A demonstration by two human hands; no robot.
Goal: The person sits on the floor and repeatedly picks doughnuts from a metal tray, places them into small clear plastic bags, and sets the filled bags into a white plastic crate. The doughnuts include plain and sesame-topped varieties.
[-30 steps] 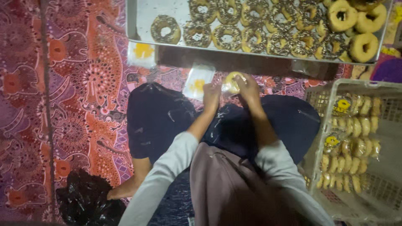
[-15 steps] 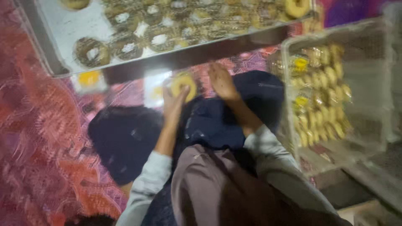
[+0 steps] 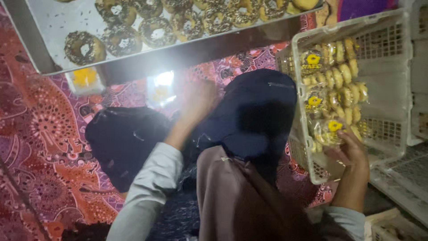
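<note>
At three o'clock her right hand (image 3: 352, 154) gripped a wrapped doughnut packet (image 3: 329, 130) inside the white crate (image 3: 392, 85), while her blurred left hand (image 3: 198, 100), grip perhaps loose but unreadable, hovered near clear bags (image 3: 161, 89).

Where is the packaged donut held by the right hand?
In the head view, right side: the packaged donut sits in the right hand, at the white crate's near edge.

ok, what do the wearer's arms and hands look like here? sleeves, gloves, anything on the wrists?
Both arms wear long light grey sleeves with plain cuffs ending near the wrist. Left hand and right hand are bare: no gloves. No watch or band shows; the left hand is motion-blurred, so rings cannot be ruled out there.
</note>
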